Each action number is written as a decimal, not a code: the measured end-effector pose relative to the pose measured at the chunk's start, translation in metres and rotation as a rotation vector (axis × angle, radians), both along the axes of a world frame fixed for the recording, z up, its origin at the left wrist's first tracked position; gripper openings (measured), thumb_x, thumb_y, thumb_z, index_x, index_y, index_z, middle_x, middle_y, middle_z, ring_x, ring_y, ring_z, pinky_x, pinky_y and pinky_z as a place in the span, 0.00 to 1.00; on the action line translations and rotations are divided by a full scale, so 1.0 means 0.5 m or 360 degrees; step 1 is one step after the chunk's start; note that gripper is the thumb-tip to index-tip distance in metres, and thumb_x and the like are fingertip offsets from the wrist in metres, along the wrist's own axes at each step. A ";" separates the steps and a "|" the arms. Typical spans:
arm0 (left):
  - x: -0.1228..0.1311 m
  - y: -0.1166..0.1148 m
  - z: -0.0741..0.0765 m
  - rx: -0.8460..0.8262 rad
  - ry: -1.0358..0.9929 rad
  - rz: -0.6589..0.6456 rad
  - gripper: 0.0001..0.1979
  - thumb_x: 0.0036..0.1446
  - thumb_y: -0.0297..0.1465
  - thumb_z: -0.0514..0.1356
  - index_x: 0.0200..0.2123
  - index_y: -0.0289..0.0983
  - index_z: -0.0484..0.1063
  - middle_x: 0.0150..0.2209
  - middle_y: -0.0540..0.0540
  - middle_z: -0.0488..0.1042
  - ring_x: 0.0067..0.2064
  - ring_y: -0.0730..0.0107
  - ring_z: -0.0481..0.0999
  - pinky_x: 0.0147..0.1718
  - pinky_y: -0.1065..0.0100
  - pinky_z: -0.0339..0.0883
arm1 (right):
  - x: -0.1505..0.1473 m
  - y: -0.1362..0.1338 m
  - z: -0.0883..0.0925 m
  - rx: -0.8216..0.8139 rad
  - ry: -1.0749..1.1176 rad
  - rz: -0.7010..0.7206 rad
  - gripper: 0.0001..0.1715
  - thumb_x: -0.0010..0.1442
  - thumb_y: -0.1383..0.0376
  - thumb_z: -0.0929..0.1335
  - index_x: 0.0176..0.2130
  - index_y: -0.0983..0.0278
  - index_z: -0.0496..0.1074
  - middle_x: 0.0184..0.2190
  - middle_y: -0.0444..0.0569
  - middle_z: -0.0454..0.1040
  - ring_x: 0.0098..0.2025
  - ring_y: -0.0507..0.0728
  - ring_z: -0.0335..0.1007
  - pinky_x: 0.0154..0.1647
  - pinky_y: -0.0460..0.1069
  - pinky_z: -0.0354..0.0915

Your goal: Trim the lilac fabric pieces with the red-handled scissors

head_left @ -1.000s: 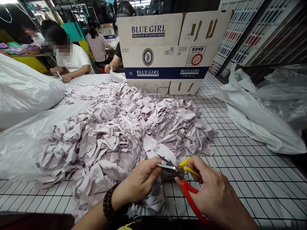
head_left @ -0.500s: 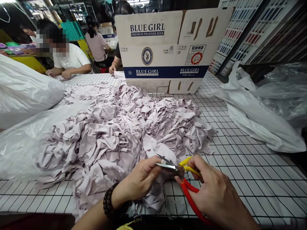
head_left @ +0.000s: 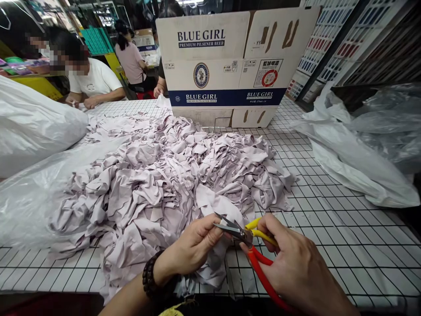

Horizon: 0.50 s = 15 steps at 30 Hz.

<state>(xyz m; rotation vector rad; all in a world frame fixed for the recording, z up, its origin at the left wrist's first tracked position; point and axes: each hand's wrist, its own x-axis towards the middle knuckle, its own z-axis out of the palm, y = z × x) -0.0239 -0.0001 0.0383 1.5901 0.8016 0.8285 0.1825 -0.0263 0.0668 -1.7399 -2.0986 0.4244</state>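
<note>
My right hand point(head_left: 296, 267) grips thread snips point(head_left: 243, 235) with a yellow and a red handle; the steel blades point left. My left hand point(head_left: 194, 245), a dark bead bracelet on its wrist, pinches a pale lilac fabric piece point(head_left: 213, 263) right at the blade tips. That piece hangs down from my fingers over the near table edge. A big heap of the same lilac fabric pieces point(head_left: 164, 175) lies just beyond both hands on the white grid table point(head_left: 329, 228).
A Blue Girl beer carton point(head_left: 226, 66) stands at the table's far side. White plastic bags lie at left point(head_left: 29, 127) and right point(head_left: 355, 162). A person in a white shirt point(head_left: 92, 83) sits far left; another person's hand point(head_left: 159, 90) works beside the carton.
The snips' blades have closed slightly at the fabric held by my left fingers. The person's hand by the carton has shifted a little. My hands stay in place.
</note>
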 end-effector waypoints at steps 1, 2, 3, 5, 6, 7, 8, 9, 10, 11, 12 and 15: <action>0.000 0.000 -0.001 -0.0028 -0.0025 -0.0007 0.20 0.68 0.42 0.48 0.37 0.34 0.71 0.35 0.44 0.74 0.36 0.70 0.71 0.38 0.72 0.65 | -0.001 0.000 0.000 0.0008 -0.0016 -0.0007 0.15 0.52 0.59 0.68 0.28 0.56 0.54 0.16 0.34 0.61 0.16 0.51 0.58 0.18 0.47 0.55; 0.001 -0.001 -0.002 -0.0060 -0.0042 -0.0014 0.20 0.68 0.42 0.48 0.37 0.34 0.71 0.36 0.44 0.75 0.37 0.70 0.72 0.38 0.72 0.65 | -0.002 0.000 0.000 0.0016 -0.0030 -0.0010 0.16 0.52 0.58 0.68 0.27 0.56 0.54 0.16 0.34 0.58 0.16 0.51 0.56 0.18 0.47 0.54; 0.001 -0.001 -0.003 -0.0089 -0.0054 -0.0014 0.20 0.68 0.42 0.48 0.37 0.34 0.71 0.36 0.43 0.75 0.37 0.70 0.72 0.39 0.72 0.65 | -0.003 0.000 0.000 0.0018 -0.0041 -0.0011 0.17 0.52 0.57 0.67 0.27 0.56 0.53 0.15 0.34 0.56 0.15 0.51 0.54 0.18 0.47 0.53; 0.001 -0.002 -0.004 -0.0131 -0.0068 -0.0008 0.20 0.68 0.42 0.48 0.38 0.34 0.71 0.37 0.43 0.75 0.38 0.70 0.73 0.39 0.72 0.65 | -0.003 -0.001 -0.003 0.0012 -0.0047 -0.0007 0.17 0.53 0.56 0.67 0.27 0.56 0.52 0.15 0.34 0.53 0.16 0.51 0.51 0.17 0.46 0.52; 0.001 -0.001 -0.004 -0.0140 -0.0077 -0.0008 0.20 0.68 0.42 0.48 0.37 0.34 0.71 0.37 0.43 0.75 0.38 0.70 0.73 0.40 0.71 0.65 | -0.003 -0.001 -0.005 0.0005 -0.0041 -0.0005 0.17 0.53 0.57 0.67 0.27 0.56 0.52 0.15 0.34 0.52 0.16 0.51 0.50 0.18 0.46 0.52; 0.002 -0.001 -0.004 -0.0142 -0.0088 -0.0009 0.20 0.68 0.43 0.48 0.37 0.34 0.71 0.37 0.43 0.75 0.38 0.70 0.73 0.40 0.71 0.65 | -0.003 -0.002 -0.007 -0.0002 -0.0036 -0.0002 0.17 0.52 0.58 0.67 0.27 0.56 0.52 0.16 0.34 0.51 0.16 0.51 0.50 0.18 0.46 0.51; 0.002 -0.001 -0.004 -0.0144 -0.0097 -0.0010 0.20 0.68 0.43 0.48 0.37 0.34 0.71 0.37 0.43 0.75 0.38 0.70 0.73 0.40 0.71 0.66 | -0.002 -0.002 -0.009 -0.0004 -0.0032 0.0001 0.16 0.52 0.59 0.67 0.27 0.56 0.51 0.16 0.34 0.51 0.16 0.51 0.49 0.18 0.46 0.51; 0.001 -0.001 -0.004 -0.0144 -0.0102 -0.0013 0.20 0.68 0.43 0.48 0.37 0.34 0.71 0.37 0.43 0.75 0.38 0.70 0.73 0.40 0.71 0.66 | -0.002 -0.002 -0.011 -0.0002 -0.0029 0.0004 0.16 0.51 0.60 0.67 0.27 0.56 0.51 0.16 0.33 0.51 0.16 0.51 0.49 0.18 0.46 0.51; 0.001 -0.001 -0.004 -0.0146 -0.0104 -0.0014 0.20 0.68 0.42 0.48 0.37 0.34 0.71 0.37 0.43 0.75 0.38 0.70 0.73 0.40 0.70 0.66 | -0.001 -0.003 -0.013 0.0005 -0.0027 0.0006 0.17 0.51 0.61 0.67 0.27 0.56 0.50 0.16 0.33 0.50 0.16 0.51 0.49 0.18 0.46 0.51; 0.001 -0.001 -0.004 -0.0148 -0.0103 -0.0016 0.20 0.68 0.42 0.48 0.38 0.34 0.71 0.37 0.43 0.75 0.38 0.69 0.73 0.41 0.70 0.66 | -0.001 -0.003 -0.015 0.0015 -0.0024 0.0007 0.17 0.50 0.61 0.67 0.27 0.56 0.50 0.16 0.33 0.50 0.16 0.51 0.50 0.18 0.46 0.51; 0.000 -0.001 -0.005 -0.0152 -0.0100 -0.0017 0.19 0.68 0.42 0.48 0.38 0.34 0.71 0.37 0.42 0.75 0.39 0.69 0.73 0.41 0.70 0.66 | 0.000 -0.003 -0.017 0.0026 -0.0016 0.0007 0.17 0.50 0.61 0.67 0.27 0.56 0.50 0.16 0.34 0.51 0.16 0.51 0.50 0.17 0.46 0.51; -0.001 -0.001 -0.005 -0.0162 -0.0109 -0.0025 0.19 0.68 0.42 0.49 0.37 0.34 0.72 0.37 0.43 0.75 0.39 0.69 0.72 0.41 0.70 0.66 | 0.002 -0.002 -0.022 0.0061 0.0016 0.0022 0.17 0.52 0.59 0.67 0.27 0.56 0.51 0.16 0.34 0.53 0.16 0.50 0.51 0.18 0.46 0.53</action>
